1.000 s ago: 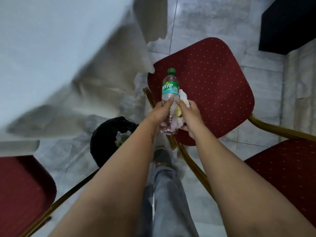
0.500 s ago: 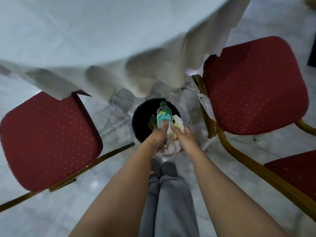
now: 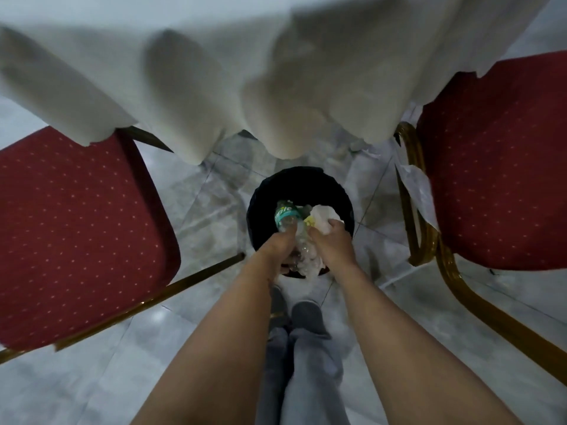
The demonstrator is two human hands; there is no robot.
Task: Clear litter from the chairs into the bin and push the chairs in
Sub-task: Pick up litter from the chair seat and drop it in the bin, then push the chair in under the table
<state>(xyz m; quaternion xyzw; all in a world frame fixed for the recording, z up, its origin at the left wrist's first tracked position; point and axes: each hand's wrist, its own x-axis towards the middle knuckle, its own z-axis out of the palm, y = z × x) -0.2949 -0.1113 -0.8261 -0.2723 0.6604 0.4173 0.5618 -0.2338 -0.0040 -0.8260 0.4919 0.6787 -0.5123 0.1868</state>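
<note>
A downward view over a black bin (image 3: pixel 334 185) standing on a pale marble floor (image 3: pixel 92 378). A clear plastic soft-drink bottle (image 3: pixel 287 216) with a green-and-teal label is gripped in the left hand (image 3: pixel 277 245), the fingers being curled round its lower body; its capped end is directed into the mouth of the bin. Crumpled white paper (image 3: pixel 323 216), together with a small yellow scrap (image 3: pixel 309 222), is clutched by the right hand (image 3: pixel 333 242), likewise above the bin opening. Between the two hands a bunch of crinkled clear plastic (image 3: pixel 306 259) is held; which hand bears it cannot be told. Further litter is dimly seen inside the bin.

The bin is flanked by two red upholstered chairs with gold-coloured metal frames: the left chair (image 3: pixel 76 228) and the right chair (image 3: pixel 503 179). A piece of clear plastic wrapping (image 3: pixel 418 191) is seen draped at the inner edge of the right chair's seat. The far edges of both seats are partly overhung by the white tablecloth (image 3: pixel 214 87) of the worktop. Grey trouser legs (image 3: pixel 303 372) and grey shoes (image 3: pixel 306 314) are shown just before the bin.
</note>
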